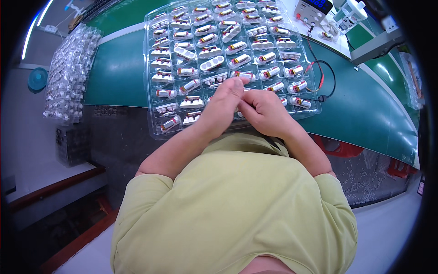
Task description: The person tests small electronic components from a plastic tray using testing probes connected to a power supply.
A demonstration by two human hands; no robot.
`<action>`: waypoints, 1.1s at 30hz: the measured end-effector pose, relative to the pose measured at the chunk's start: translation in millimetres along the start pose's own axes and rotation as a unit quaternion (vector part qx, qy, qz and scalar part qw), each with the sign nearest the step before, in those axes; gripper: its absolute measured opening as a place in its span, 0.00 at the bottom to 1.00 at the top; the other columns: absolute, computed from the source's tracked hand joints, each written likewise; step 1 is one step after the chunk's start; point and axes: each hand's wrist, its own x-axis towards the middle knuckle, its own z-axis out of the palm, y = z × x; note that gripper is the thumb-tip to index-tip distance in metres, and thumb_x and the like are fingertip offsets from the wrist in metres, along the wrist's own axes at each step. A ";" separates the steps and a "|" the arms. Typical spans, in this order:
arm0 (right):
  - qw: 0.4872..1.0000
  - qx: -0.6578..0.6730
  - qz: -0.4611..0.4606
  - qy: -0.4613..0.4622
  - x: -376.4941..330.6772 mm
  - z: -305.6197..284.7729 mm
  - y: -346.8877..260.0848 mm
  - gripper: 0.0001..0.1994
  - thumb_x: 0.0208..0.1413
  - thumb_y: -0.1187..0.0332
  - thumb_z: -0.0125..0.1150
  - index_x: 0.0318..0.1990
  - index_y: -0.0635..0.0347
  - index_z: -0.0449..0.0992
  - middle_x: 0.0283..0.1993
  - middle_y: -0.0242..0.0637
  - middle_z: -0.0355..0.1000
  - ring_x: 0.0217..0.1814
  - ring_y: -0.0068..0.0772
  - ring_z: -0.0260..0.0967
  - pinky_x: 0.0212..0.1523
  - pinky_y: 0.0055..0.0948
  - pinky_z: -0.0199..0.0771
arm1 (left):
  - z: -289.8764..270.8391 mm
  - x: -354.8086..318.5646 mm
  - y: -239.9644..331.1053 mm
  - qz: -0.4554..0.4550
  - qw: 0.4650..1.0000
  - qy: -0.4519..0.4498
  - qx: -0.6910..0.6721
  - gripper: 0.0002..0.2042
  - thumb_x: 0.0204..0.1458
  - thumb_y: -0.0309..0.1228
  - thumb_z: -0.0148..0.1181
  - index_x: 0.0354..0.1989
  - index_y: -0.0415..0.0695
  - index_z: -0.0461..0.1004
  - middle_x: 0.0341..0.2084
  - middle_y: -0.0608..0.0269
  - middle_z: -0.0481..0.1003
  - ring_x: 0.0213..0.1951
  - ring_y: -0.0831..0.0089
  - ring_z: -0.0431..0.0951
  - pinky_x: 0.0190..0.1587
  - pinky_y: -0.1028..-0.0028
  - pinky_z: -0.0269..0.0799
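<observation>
A large clear plastic blister tray [148, 86] lies on the bench, with small white parts carrying silver cells and red and yellow bits in its pockets. One such part [211, 63] shows its round white bumps upward. My left hand [223, 104] and my right hand [265, 112] meet over the near middle of the tray, with fingers closed and touching. Whatever they pinch is hidden behind the fingers and thumbs. Just beyond the left fingertips sits another white part with a silver cell [244, 75].
Stacked filled trays [73, 73] stand at the left. A power supply with a blue display [315, 11] sits at the back right, and its red and black leads [334, 77] run beside the tray. A grey metal arm [376, 48] juts over the green bench [365, 109].
</observation>
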 end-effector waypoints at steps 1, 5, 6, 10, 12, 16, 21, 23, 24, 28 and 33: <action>1.000 0.000 -0.003 -0.002 0.9 1.1 -0.5 0.11 0.58 0.65 0.53 0.28 0.63 0.73 0.26 0.45 0.71 0.28 0.50 0.70 0.28 0.43 0.66 | 0.9 1.6 -4.7 0.001 1.000 0.003 0.000 0.24 0.67 0.48 0.35 0.58 0.43 0.66 0.40 0.66 0.71 0.42 0.80 0.68 0.49 0.75 0.64; 0.997 -0.051 -0.040 0.041 -3.1 3.4 0.8 0.09 0.56 0.66 0.57 0.29 0.61 0.75 0.27 0.44 0.72 0.28 0.49 0.71 0.28 0.42 0.68 | -3.8 4.8 -11.8 0.103 0.991 -0.006 0.082 0.28 0.66 0.51 0.37 0.59 0.38 0.63 0.52 0.52 0.63 0.55 0.68 0.62 0.59 0.70 0.56; 0.994 -0.074 -0.041 0.065 -4.7 3.3 1.5 0.07 0.55 0.66 0.60 0.29 0.60 0.75 0.27 0.42 0.73 0.27 0.47 0.71 0.27 0.41 0.68 | -6.4 5.6 -10.0 0.115 0.990 0.017 0.077 0.27 0.66 0.50 0.35 0.60 0.40 0.63 0.50 0.57 0.65 0.51 0.73 0.64 0.56 0.73 0.58; 0.963 -0.156 -0.133 0.175 -8.4 0.9 1.3 0.05 0.49 0.69 0.66 0.31 0.58 0.77 0.28 0.38 0.74 0.27 0.41 0.72 0.25 0.36 0.69 | -27.0 12.0 -4.7 0.152 0.980 0.121 -0.036 0.24 0.68 0.47 0.33 0.60 0.41 0.64 0.47 0.62 0.69 0.46 0.77 0.66 0.51 0.75 0.62; 0.931 -0.158 -0.212 0.249 -8.3 -1.4 7.4 0.09 0.43 0.72 0.70 0.34 0.57 0.79 0.27 0.35 0.75 0.26 0.36 0.73 0.24 0.32 0.70 | -36.8 11.1 -3.3 0.152 0.972 0.160 -0.079 0.24 0.68 0.46 0.33 0.59 0.40 0.65 0.47 0.62 0.69 0.45 0.76 0.67 0.51 0.74 0.63; 0.923 -0.173 -0.220 0.266 -8.8 -4.6 13.4 0.10 0.42 0.72 0.71 0.35 0.57 0.80 0.28 0.35 0.75 0.26 0.36 0.73 0.24 0.31 0.71 | -43.3 10.2 -14.8 0.141 0.975 0.141 -0.094 0.22 0.68 0.44 0.34 0.54 0.39 0.68 0.46 0.62 0.70 0.45 0.75 0.67 0.51 0.71 0.64; 0.930 -0.171 -0.200 0.256 -7.7 -8.0 9.9 0.08 0.43 0.71 0.71 0.33 0.56 0.79 0.25 0.34 0.74 0.25 0.35 0.72 0.23 0.32 0.69 | -38.4 8.8 -12.3 0.120 0.976 0.123 -0.136 0.15 0.66 0.35 0.44 0.51 0.39 0.70 0.45 0.61 0.71 0.46 0.74 0.69 0.53 0.72 0.64; 0.933 -0.170 -0.191 0.253 -8.2 -9.6 10.0 0.08 0.43 0.70 0.70 0.32 0.56 0.79 0.25 0.33 0.73 0.24 0.36 0.71 0.22 0.33 0.68 | -38.0 9.6 -11.6 0.137 0.983 0.101 -0.069 0.14 0.57 0.24 0.53 0.52 0.38 0.69 0.46 0.60 0.71 0.48 0.74 0.69 0.54 0.73 0.63; 0.937 -0.167 -0.182 0.248 -8.8 -10.3 10.3 0.07 0.44 0.69 0.70 0.31 0.56 0.79 0.24 0.33 0.72 0.24 0.36 0.71 0.22 0.33 0.67 | -39.4 8.1 -10.5 0.127 0.987 0.082 -0.062 0.22 0.48 0.18 0.58 0.54 0.38 0.67 0.47 0.60 0.71 0.50 0.74 0.69 0.55 0.73 0.63; 0.940 -0.167 -0.174 0.241 -11.6 -10.8 6.6 0.05 0.46 0.68 0.68 0.29 0.56 0.78 0.23 0.34 0.70 0.24 0.38 0.70 0.22 0.35 0.67 | -35.5 3.5 -9.0 0.222 0.967 0.007 0.122 0.33 0.42 0.17 0.62 0.61 0.41 0.62 0.50 0.61 0.69 0.53 0.72 0.68 0.55 0.72 0.65; 0.995 0.007 -0.028 0.099 -14.1 -8.2 2.1 0.11 0.58 0.63 0.57 0.28 0.60 0.74 0.25 0.42 0.71 0.29 0.48 0.70 0.29 0.41 0.68 | -27.9 -3.9 -11.4 0.218 0.966 -0.070 0.121 0.29 0.45 0.19 0.63 0.59 0.45 0.68 0.47 0.62 0.71 0.44 0.76 0.73 0.42 0.78 0.74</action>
